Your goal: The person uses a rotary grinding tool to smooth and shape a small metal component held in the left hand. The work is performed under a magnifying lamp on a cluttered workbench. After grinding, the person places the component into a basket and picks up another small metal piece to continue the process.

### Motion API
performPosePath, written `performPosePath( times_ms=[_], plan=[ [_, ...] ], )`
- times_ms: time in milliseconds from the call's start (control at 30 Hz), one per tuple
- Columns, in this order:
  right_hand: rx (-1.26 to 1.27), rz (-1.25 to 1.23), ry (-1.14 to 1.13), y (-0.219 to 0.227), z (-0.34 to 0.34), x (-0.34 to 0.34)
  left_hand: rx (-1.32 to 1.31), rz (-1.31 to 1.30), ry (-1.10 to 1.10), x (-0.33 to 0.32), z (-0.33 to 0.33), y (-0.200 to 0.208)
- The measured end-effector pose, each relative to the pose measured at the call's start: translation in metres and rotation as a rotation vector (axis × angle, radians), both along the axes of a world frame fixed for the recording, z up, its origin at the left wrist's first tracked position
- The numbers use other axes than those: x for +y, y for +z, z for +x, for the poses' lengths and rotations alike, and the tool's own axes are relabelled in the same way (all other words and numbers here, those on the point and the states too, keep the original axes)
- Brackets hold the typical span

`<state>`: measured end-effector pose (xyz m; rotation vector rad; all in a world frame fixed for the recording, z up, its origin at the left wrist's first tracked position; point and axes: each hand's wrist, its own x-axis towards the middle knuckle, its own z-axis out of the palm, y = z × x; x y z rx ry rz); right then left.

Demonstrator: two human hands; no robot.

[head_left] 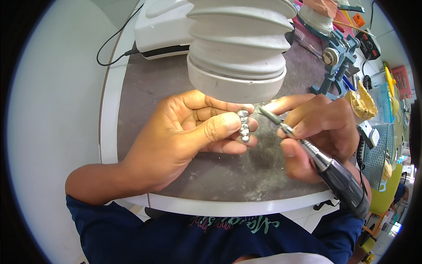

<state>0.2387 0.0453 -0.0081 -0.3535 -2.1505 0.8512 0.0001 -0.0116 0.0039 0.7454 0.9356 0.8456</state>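
Between the thumb and fingers of my left hand (176, 132) is a short row of shiny metal teeth, a dental bridge (244, 126), held upright over the bench. My right hand (321, 127) grips a dental handpiece (336, 176) with a black body and silver neck. Its greyish tapered bit (270, 115) points up and left, a small gap away from the bridge. Just above both hands hangs the mouth of a white ribbed suction hose (237, 83). Part of the bridge lies behind my left thumb.
The dark bench top (211, 176) carries pale dust and has a white rim (246, 207). A white machine (162, 31) stands at the back left. At the right are a blue articulator (338, 57), a yellowish dental cast (364, 103) and a grey-blue basket (379, 154).
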Motion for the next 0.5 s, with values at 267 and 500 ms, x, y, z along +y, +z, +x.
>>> performPosePath(
  times_ms=[267,500],
  plan=[
    [-0.004,-0.152,0.022,0.0,-0.002,-0.015,-0.072,-0.02,0.003,0.0,0.0,-0.001],
    [-0.005,-0.077,0.072,-0.004,-0.003,-0.007,-0.071,-0.017,0.013,0.0,0.0,0.0]
  ],
)
